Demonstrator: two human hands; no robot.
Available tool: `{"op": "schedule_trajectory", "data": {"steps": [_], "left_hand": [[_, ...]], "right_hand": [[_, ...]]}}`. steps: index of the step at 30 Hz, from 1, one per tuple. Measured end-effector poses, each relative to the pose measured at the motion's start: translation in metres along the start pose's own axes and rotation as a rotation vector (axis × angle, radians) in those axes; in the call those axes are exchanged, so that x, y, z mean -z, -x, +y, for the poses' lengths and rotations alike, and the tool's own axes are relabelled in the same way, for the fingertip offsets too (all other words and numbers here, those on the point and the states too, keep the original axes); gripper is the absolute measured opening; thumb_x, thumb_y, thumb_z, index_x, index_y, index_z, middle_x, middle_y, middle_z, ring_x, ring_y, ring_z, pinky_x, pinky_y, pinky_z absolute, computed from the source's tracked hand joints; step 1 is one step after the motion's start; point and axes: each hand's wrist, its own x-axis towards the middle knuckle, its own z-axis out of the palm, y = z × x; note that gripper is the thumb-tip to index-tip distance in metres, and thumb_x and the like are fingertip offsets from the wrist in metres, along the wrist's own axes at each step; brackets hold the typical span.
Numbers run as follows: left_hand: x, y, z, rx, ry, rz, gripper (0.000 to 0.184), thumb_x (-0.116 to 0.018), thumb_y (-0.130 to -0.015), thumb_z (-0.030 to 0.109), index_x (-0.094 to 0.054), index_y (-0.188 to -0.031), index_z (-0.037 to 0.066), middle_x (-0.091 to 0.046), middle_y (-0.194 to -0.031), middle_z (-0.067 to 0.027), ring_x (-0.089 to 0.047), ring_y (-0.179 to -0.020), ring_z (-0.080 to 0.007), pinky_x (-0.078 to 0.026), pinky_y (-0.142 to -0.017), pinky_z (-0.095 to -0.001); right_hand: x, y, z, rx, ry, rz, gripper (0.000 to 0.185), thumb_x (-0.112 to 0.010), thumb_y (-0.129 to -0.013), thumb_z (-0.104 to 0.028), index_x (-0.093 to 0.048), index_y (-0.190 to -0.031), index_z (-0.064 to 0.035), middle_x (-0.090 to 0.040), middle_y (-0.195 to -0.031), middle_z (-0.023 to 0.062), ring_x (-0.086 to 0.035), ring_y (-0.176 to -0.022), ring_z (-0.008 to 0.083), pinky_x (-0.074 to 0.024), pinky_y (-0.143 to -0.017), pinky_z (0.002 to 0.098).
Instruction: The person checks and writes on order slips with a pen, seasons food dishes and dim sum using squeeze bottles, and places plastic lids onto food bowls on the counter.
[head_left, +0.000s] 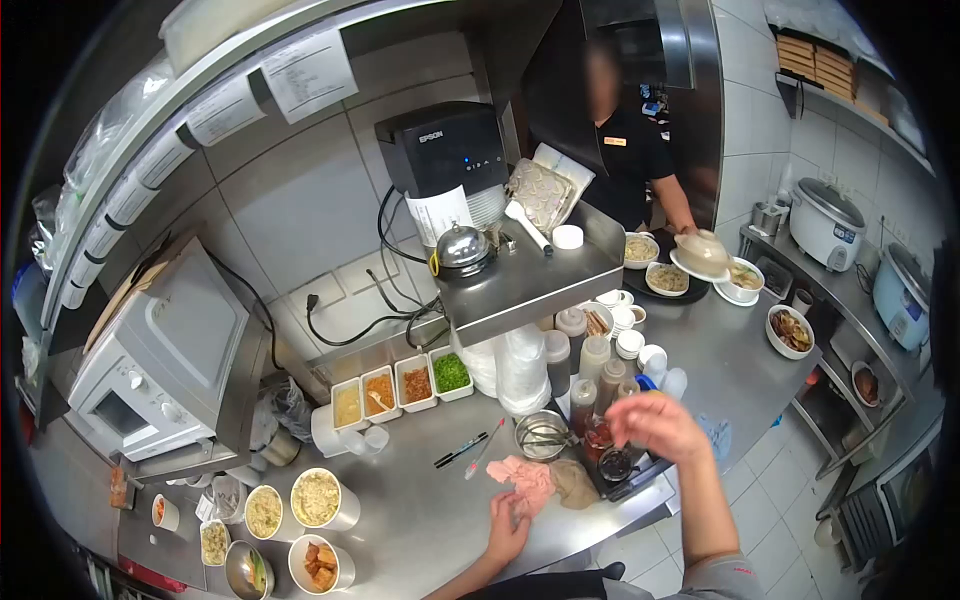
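Note:
My left hand point(508, 527) is at the lower edge of a crumpled pink cloth point(527, 480) on the steel counter, its fingers closed on the cloth. A brown cloth point(575, 485) lies right beside it. My right hand point(655, 425) is raised over the sauce bottles and dark jars at the counter's right part. Its fingers are bent, and whether they hold anything is too small to tell. Below its fingertips stand a jar of red sauce point(598, 438) and a jar of dark sauce point(615, 463). A metal bowl with utensils point(542, 434) is between the hands.
Food cups point(325, 500) stand at lower left, topping trays point(414, 384) along the wall. A raised steel shelf point(530, 290) holds a bell and printer point(440, 145). Behind the counter, a co-worker point(640, 150) reaches toward bowls and a lidded pot point(702, 255).

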Motion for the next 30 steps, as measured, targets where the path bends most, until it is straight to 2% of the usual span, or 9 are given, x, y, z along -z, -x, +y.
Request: {"op": "schedule_trajectory", "data": {"steps": [5, 6, 7, 10, 15, 17, 20, 23, 30], "left_hand": [[0.084, 0.078, -0.015, 0.394, 0.654, -0.280, 0.020, -0.051, -0.090, 0.006, -0.048, -0.108, -0.001, -0.057, -0.102, -0.0081, -0.056, -0.098, -0.0175, -0.041, -0.090, -0.0293], [0.104, 0.095, -0.018, 0.391, 0.601, -0.291, 0.018, -0.047, -0.093, 0.006, -0.048, -0.110, -0.001, -0.058, -0.101, -0.0059, -0.057, -0.097, -0.0149, -0.043, -0.088, -0.0266], [0.125, 0.112, -0.016, 0.487, 0.582, -0.253, 0.019, -0.048, -0.093, 0.006, -0.049, -0.110, 0.000, -0.058, -0.103, -0.0066, -0.058, -0.096, -0.0146, -0.043, -0.087, -0.0262], [0.187, 0.167, -0.022, 0.655, 0.507, -0.132, 0.024, -0.052, -0.091, 0.009, -0.049, -0.113, 0.000, -0.059, -0.103, -0.0080, -0.059, -0.094, -0.0150, -0.045, -0.085, -0.0272], [0.286, 0.278, -0.085, 0.956, 0.273, 0.068, 0.042, -0.051, -0.090, 0.027, -0.044, -0.123, 0.001, -0.058, -0.108, -0.0146, -0.062, -0.089, -0.0228, -0.049, -0.079, -0.0339], [0.309, 0.257, -0.004, 1.124, 0.362, 0.438, 0.051, -0.057, -0.086, 0.020, -0.039, -0.129, -0.002, -0.049, -0.122, -0.0229, -0.057, -0.099, -0.0340, -0.048, -0.081, -0.0442], [0.327, 0.245, -0.007, 1.023, 0.398, 0.743, 0.058, -0.039, -0.092, 0.043, -0.032, -0.131, 0.000, -0.050, -0.119, -0.0210, -0.064, -0.084, -0.0296, -0.053, -0.066, -0.0372], [0.337, 0.221, -0.019, 0.893, 0.490, 0.831, 0.047, -0.030, -0.097, 0.036, -0.034, -0.128, 0.001, -0.058, -0.106, -0.0159, -0.065, -0.080, -0.0287, -0.056, -0.058, -0.0348], [0.336, 0.199, -0.048, 0.835, 0.315, 0.569, 0.057, -0.024, -0.096, 0.043, -0.027, -0.129, -0.003, -0.056, -0.104, -0.0272, -0.066, -0.067, -0.0360, -0.057, -0.047, -0.0340]], "right_hand": [[-0.062, -0.008, 0.094, -0.175, 0.288, -0.197, 0.026, -0.053, -0.090, -0.016, -0.059, -0.109, 0.0005, -0.062, -0.094, 0.0072, -0.059, -0.081, 0.0152, -0.0470, -0.077, 0.0264], [-0.076, -0.010, 0.109, -0.194, 0.701, -0.149, 0.024, -0.055, -0.088, -0.016, -0.061, -0.106, -0.0007, -0.062, -0.095, 0.0100, -0.059, -0.085, 0.0188, -0.0469, -0.078, 0.0287], [-0.090, -0.018, 0.120, -0.177, 1.124, -0.110, 0.023, -0.056, -0.086, -0.015, -0.062, -0.104, -0.0019, -0.062, -0.097, 0.0128, -0.059, -0.089, 0.0223, -0.0468, -0.080, 0.0311], [-0.068, -0.027, 0.231, 0.329, 1.275, 0.303, 0.019, -0.062, -0.075, -0.016, -0.063, -0.089, -0.0034, -0.056, -0.100, 0.0172, -0.052, -0.100, 0.0328, -0.0445, -0.077, 0.0428], [-0.061, -0.022, 0.281, 0.341, 1.534, 0.498, 0.018, -0.062, -0.069, -0.014, -0.061, -0.086, -0.0072, -0.049, -0.090, 0.0123, -0.053, -0.085, 0.0311, -0.0431, -0.068, 0.0444], [-0.061, -0.023, 0.281, 0.335, 1.529, 0.498, 0.018, -0.062, -0.069, -0.014, -0.061, -0.086, -0.0075, -0.050, -0.091, 0.0122, -0.053, -0.085, 0.0310, -0.0431, -0.068, 0.0440], [-0.064, -0.020, 0.277, 0.384, 1.493, 0.493, 0.017, -0.061, -0.070, -0.014, -0.061, -0.085, -0.0074, -0.050, -0.090, 0.0123, -0.054, -0.083, 0.0312, -0.0430, -0.068, 0.0437], [-0.066, -0.017, 0.275, 0.353, 1.486, 0.492, 0.016, -0.062, -0.069, -0.013, -0.061, -0.084, -0.0061, -0.051, -0.088, 0.0127, -0.054, -0.081, 0.0318, -0.0431, -0.069, 0.0437], [-0.058, -0.007, 0.275, 0.397, 1.341, 0.404, 0.013, -0.060, -0.068, -0.006, -0.062, -0.080, -0.0013, -0.051, -0.086, 0.0135, -0.054, -0.076, 0.0304, -0.0439, -0.068, 0.0392]]}}
